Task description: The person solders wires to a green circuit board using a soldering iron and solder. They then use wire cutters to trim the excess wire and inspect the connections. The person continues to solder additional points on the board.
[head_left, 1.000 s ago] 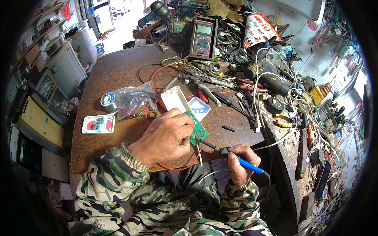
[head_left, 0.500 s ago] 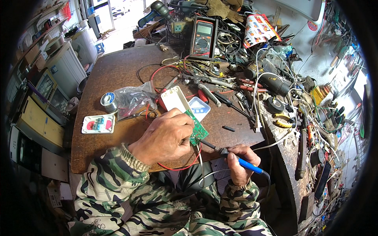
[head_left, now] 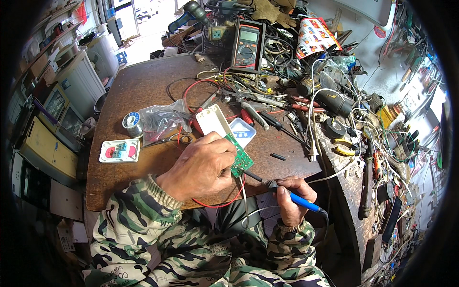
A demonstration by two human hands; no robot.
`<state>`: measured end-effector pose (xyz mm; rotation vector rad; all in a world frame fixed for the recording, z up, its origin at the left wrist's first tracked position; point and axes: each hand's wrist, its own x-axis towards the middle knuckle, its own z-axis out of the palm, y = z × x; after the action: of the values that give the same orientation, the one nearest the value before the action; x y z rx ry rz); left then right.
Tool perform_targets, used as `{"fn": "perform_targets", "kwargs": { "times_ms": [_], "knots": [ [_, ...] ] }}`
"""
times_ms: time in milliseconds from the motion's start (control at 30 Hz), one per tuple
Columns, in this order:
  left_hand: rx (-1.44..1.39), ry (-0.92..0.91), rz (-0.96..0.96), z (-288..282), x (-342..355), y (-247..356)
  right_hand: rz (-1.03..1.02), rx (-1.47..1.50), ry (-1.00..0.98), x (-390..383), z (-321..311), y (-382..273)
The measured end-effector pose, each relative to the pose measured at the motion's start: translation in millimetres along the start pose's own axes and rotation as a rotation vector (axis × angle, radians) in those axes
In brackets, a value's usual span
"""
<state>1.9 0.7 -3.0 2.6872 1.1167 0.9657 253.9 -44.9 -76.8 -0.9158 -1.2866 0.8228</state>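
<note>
green and dotted with small pale spots, the circuit board (head_left: 243,161) sits at the centre of the frame, above the near edge of the table (head_left: 143,81). the left hand (head_left: 198,165) has its fingers clamped on the board's left side, though some fingertips are hidden behind the knuckles. the right hand (head_left: 292,198), right of lower centre, has thumb and fingers closed around the blue handle of a soldering iron (head_left: 306,204), whose dark tip meets the board's lower edge; whether it touches a joint is too small to tell. the step in hand looks like heating a joint, and the next move seems to call for a steady board and a light, exact tip. a red wire (head_left: 217,206) loops below. just above the board lie a white casing (head_left: 213,120) and a blue-and-white lid (head_left: 243,132); a solder spool (head_left: 132,123) stands at left, a multimeter (head_left: 247,45) at top centre.
</note>
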Motion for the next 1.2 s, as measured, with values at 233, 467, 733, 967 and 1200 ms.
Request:
{"fn": "perform_targets", "kwargs": {
  "times_ms": [233,467,733,967,1200],
  "knots": [
    [0.008,-0.005,-0.006,-0.2,-0.4,0.6,-0.001,0.002,-0.015,0.9,0.8,-3.3],
    [0.008,0.015,-0.002,0.7,0.5,1.9,-0.01,0.004,-0.016,0.7,-0.4,-1.5],
    [0.014,0.016,-0.004,0.9,-0.5,1.5,-0.009,0.004,-0.009,0.3,-0.1,-0.2],
    [0.018,0.016,-0.009,1.4,-0.9,1.4,0.007,0.022,0.006,0.2,1.8,-0.7],
    [0.018,0.008,-0.009,1.8,0.5,2.2,-0.015,0.003,0.004,0.1,0.0,0.4]
  ]
}}
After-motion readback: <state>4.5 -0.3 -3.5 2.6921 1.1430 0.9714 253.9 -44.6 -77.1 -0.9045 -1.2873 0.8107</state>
